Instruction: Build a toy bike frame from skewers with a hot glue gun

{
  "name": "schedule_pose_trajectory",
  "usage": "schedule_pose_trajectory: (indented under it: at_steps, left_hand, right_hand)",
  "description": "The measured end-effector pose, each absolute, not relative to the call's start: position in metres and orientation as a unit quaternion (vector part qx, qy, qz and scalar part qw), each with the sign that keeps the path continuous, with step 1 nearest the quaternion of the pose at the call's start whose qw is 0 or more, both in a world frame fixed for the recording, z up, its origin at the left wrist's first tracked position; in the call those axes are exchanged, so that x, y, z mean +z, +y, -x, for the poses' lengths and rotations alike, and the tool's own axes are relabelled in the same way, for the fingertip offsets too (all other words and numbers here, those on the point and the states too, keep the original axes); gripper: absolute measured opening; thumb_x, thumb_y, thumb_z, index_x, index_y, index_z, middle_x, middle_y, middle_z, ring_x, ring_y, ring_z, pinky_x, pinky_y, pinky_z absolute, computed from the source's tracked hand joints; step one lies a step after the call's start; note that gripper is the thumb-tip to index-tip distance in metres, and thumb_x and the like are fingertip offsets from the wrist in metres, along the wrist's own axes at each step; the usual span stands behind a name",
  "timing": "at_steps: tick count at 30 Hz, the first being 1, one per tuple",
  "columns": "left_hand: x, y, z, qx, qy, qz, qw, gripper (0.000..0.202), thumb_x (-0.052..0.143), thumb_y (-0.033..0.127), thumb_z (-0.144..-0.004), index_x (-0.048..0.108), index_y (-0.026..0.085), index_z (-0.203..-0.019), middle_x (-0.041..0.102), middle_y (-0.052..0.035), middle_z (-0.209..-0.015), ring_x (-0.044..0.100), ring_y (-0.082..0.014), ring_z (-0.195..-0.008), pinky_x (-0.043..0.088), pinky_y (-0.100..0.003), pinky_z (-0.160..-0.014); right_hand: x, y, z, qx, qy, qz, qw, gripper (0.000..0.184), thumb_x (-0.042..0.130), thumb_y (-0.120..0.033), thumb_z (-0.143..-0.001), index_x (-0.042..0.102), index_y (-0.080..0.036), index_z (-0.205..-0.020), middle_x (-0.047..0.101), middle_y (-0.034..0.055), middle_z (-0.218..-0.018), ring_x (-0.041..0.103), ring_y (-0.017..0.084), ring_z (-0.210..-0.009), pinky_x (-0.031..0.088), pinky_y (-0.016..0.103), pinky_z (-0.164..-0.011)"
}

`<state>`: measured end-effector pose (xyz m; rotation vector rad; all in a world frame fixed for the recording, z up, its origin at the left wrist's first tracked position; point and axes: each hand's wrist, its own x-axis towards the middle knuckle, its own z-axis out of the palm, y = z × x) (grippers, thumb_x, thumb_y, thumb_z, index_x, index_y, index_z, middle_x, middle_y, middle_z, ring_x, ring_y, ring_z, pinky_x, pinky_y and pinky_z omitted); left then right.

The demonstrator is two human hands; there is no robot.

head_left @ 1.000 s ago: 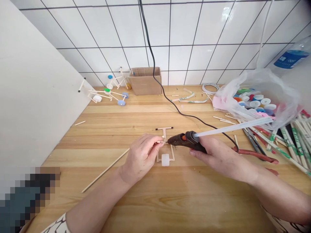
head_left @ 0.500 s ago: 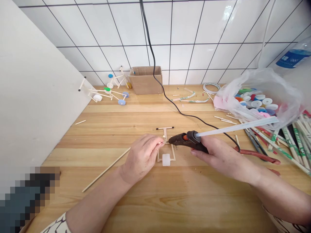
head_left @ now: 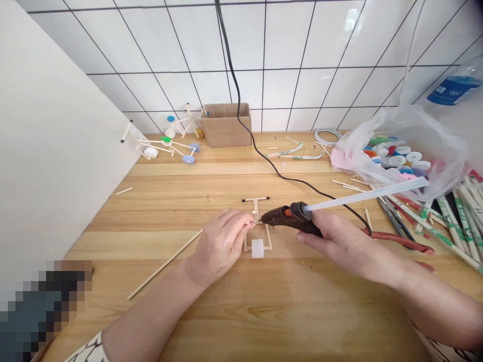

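My right hand [head_left: 330, 239] grips a black glue gun [head_left: 281, 216], with a long translucent glue stick [head_left: 366, 194] jutting from its back. Its nozzle points left and meets the fingertips of my left hand [head_left: 222, 241]. Those fingers are pinched on a small wooden stick, mostly hidden by them, at the middle of a little stick frame [head_left: 269, 236]. The frame lies on the table, with a black-tipped crossbar [head_left: 255, 199] at its far end and a white bottle cap [head_left: 257, 248] at its near end.
A long thin stick [head_left: 166, 264] lies left of my left hand. Finished stick models [head_left: 169, 143] and a cardboard box [head_left: 226, 125] stand at the back. At right are a bag of bottle caps [head_left: 400, 156], scissors [head_left: 396, 221], red-handled pliers [head_left: 403, 240] and chopstick packets. The black cord [head_left: 279, 173] crosses the table.
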<state>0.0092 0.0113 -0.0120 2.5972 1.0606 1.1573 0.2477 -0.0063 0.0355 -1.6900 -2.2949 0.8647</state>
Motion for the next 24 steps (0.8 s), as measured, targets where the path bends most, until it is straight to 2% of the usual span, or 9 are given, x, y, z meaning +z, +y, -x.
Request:
schedule_pose_trajectory:
  at_steps: [7, 14, 19, 24]
  left_hand:
    - [-0.0129, 0.0114, -0.0096, 0.382, 0.351, -0.854, 0.050, 0.011, 0.047, 0.012, -0.091, 0.056, 0.018, -0.089, 0.066, -0.0036, -0.077, 0.061, -0.0149, -0.069, 0.049, -0.028, -0.063]
    - [-0.0128, 0.0116, -0.0096, 0.379, 0.351, -0.855, 0.050, 0.010, 0.048, 0.012, -0.091, 0.056, 0.018, -0.089, 0.066, -0.0034, -0.077, 0.060, -0.0150, -0.069, 0.049, -0.028, -0.063]
    - [-0.0117, 0.0116, -0.0093, 0.380, 0.346, -0.856, 0.053, 0.011, 0.048, 0.010, -0.090, 0.056, 0.017, -0.089, 0.066, -0.0039, -0.077, 0.060, -0.0151, -0.069, 0.049, -0.028, -0.064]
    - [-0.0133, 0.0117, -0.0088, 0.380, 0.346, -0.856, 0.054, 0.011, 0.048, 0.010, -0.090, 0.056, 0.017, -0.089, 0.065, -0.0040, -0.076, 0.059, -0.0150, -0.069, 0.049, -0.027, -0.064]
  right_hand:
    - [0.0361, -0.0070, -0.2470, 0.279, -0.772, 0.567, 0.075, 0.015, 0.049, -0.032, -0.085, 0.056, -0.020, -0.080, 0.065, 0.0048, -0.077, 0.059, 0.020, -0.069, 0.045, 0.030, -0.061]
    - [0.0346, -0.0077, -0.2471, 0.268, -0.777, 0.564, 0.074, 0.016, 0.046, -0.034, -0.086, 0.052, -0.020, -0.080, 0.064, 0.0047, -0.078, 0.058, 0.020, -0.070, 0.043, 0.030, -0.060]
    - [0.0346, -0.0072, -0.2477, 0.264, -0.776, 0.568, 0.075, 0.018, 0.047, -0.034, -0.085, 0.048, -0.021, -0.073, 0.061, 0.0029, -0.071, 0.056, 0.019, -0.064, 0.040, 0.028, -0.055]
    - [0.0342, -0.0065, -0.2476, 0.281, -0.772, 0.563, 0.088, 0.015, 0.047, -0.033, -0.086, 0.050, -0.021, -0.077, 0.064, 0.0041, -0.077, 0.058, 0.020, -0.070, 0.042, 0.030, -0.061]
